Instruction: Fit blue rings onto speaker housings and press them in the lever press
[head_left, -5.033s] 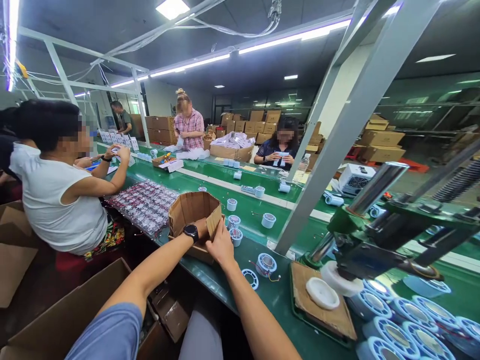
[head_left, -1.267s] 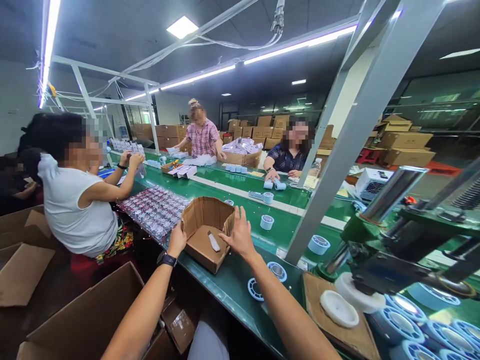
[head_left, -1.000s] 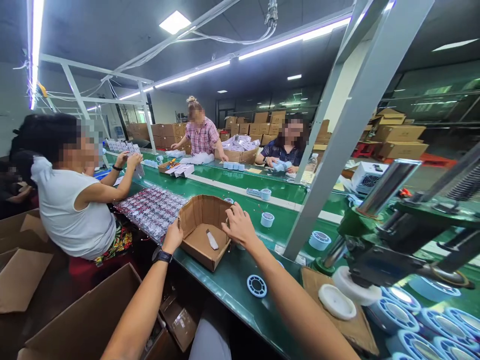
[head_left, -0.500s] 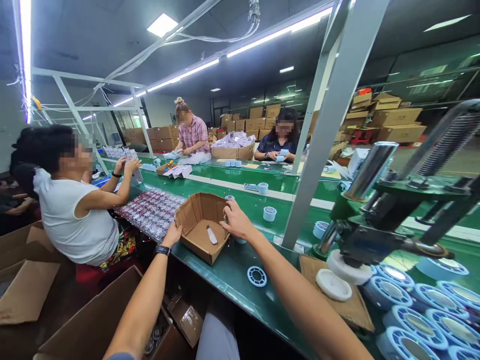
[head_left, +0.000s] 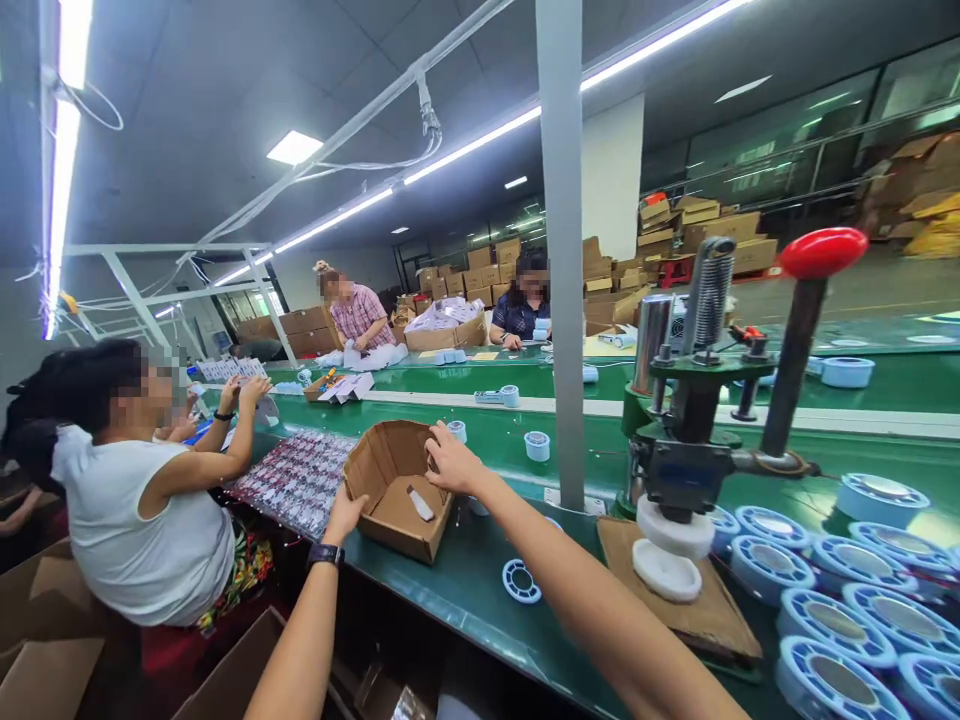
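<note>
An open cardboard box point(head_left: 405, 540) rests at the near edge of the green bench, tilted slightly in view, with a small pale piece point(head_left: 420, 504) lying inside it. My left hand point(head_left: 346, 514) grips the box's left side, thumb over the rim. The right rim is held by my right hand point(head_left: 452, 460), its fingers curled over the edge. A blue ring-shaped part point(head_left: 521, 581) lies on the bench, below my right forearm. Just left of the box is a sheet of many small pieces point(head_left: 296, 478).
A hand press point(head_left: 686, 470) with a red-knobbed lever stands right, beside several round blue parts point(head_left: 832, 620). A metal post point(head_left: 562, 250) rises beyond my right forearm. A person in white point(head_left: 142, 510) sits at left; two people work across the bench.
The view has turned right and tilted up, showing the press's red knob. Both hands keep their hold on the box, which looks little changed on the bench.
</note>
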